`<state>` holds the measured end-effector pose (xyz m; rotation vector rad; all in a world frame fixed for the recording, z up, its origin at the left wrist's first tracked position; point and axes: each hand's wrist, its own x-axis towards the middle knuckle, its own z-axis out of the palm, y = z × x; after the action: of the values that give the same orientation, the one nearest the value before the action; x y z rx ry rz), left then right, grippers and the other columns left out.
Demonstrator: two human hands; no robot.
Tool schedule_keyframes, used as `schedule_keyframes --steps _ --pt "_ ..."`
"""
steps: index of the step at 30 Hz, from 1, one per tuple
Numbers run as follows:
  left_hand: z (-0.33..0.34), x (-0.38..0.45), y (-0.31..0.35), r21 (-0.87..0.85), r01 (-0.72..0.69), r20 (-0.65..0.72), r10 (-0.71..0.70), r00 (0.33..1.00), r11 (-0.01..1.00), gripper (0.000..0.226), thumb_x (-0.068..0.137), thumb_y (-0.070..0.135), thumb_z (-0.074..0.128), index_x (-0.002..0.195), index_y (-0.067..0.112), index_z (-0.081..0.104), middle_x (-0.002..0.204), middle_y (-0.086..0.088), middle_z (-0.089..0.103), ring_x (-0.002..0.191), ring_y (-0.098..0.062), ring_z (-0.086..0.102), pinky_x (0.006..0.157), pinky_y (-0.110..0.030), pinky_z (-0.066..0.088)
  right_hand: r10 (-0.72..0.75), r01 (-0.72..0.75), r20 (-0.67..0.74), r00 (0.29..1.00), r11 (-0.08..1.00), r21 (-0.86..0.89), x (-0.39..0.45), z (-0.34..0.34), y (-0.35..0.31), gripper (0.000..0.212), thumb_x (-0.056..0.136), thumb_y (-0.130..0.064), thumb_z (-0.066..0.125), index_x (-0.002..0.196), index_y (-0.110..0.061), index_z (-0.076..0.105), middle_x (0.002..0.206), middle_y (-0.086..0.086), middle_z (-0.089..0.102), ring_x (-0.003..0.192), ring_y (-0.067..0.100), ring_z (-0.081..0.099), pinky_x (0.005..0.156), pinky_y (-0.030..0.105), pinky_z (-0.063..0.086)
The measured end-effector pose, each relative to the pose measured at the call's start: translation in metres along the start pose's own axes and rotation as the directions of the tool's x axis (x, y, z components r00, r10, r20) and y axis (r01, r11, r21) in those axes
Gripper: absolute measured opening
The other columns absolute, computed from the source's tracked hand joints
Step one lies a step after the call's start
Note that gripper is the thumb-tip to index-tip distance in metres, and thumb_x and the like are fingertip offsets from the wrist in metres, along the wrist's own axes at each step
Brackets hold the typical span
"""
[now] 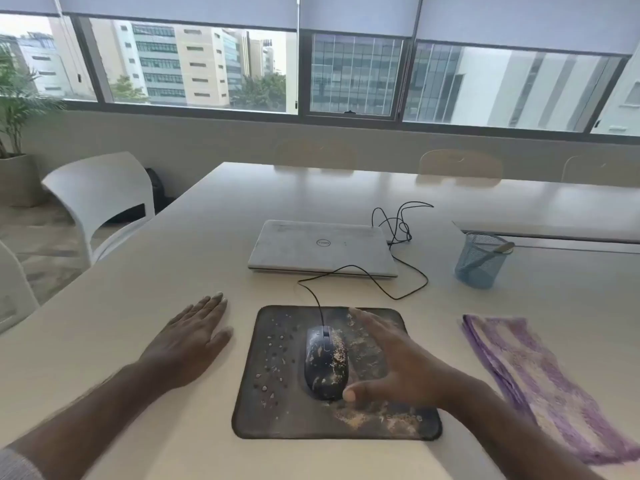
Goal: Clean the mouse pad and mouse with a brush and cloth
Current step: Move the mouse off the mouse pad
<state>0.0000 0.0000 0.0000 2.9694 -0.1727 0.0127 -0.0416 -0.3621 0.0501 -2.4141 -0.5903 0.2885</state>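
A dark, rounded computer mouse (pixel 326 363) sits near the middle of a dark rectangular mouse pad with rounded corners (pixel 277 410), both of them dirty: pale sandy crumbs speckle the mouse's right flank and spread across the right and lower part of the pad, while small light flecks dot the pad's left side. The mouse's thin black cable (pixel 346 268) runs up off the pad's far edge, loops over the worktop and tangles beside a closed silver laptop (pixel 322 249) lying farther back.

The right hand (pixel 398 362) hovers over the right half of the pad, just beside the mouse, its fingers (pixel 367 323) spread and holding nothing; the thumb tip is close against the mouse's near end, though the hand is blurred and I cannot tell if it touches. The left hand (pixel 188 344) lies flat on the pale worktop (pixel 173 258) to the left of the pad, palm down, fingers stretched out together and empty.

To the right of the pad lies a folded purple and cream striped cloth (pixel 540 379), clear of both hands. Beyond it stands a blue wire-mesh pen cup (pixel 479 259) with a slim handle leaning out of it; whether that is the brush I cannot tell. A white plastic chair (pixel 104 199) stands at the worktop's left side.
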Motion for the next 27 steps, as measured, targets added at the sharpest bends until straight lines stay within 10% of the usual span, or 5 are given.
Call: schedule_keyframes --steps 7,27 --pt "0.003 0.001 -0.001 0.018 -0.008 -0.009 0.008 1.000 1.000 0.074 0.096 0.060 0.012 0.158 0.021 0.001 0.163 0.011 -0.006 0.142 0.006 -0.010 0.119 -0.021 -0.006 -0.044 0.051 0.096 0.994 0.996 -0.071 0.011 0.007 -0.011 0.132 0.060 -0.065 0.082 0.154 -0.042 -0.008 0.163 -0.020 -0.002 0.149 0.004 -0.007 0.123 0.035 0.007" --pt "0.004 0.002 -0.002 0.007 -0.013 -0.017 0.013 1.000 1.000 0.087 0.083 0.068 -0.001 0.157 0.024 -0.002 0.161 0.014 -0.011 0.143 0.005 -0.013 0.118 -0.022 -0.008 -0.084 0.093 0.079 0.993 0.990 -0.110 0.028 0.013 -0.015 0.130 0.058 -0.058 0.086 0.153 -0.039 -0.002 0.153 -0.017 0.022 0.143 0.009 0.018 0.121 0.035 0.020"
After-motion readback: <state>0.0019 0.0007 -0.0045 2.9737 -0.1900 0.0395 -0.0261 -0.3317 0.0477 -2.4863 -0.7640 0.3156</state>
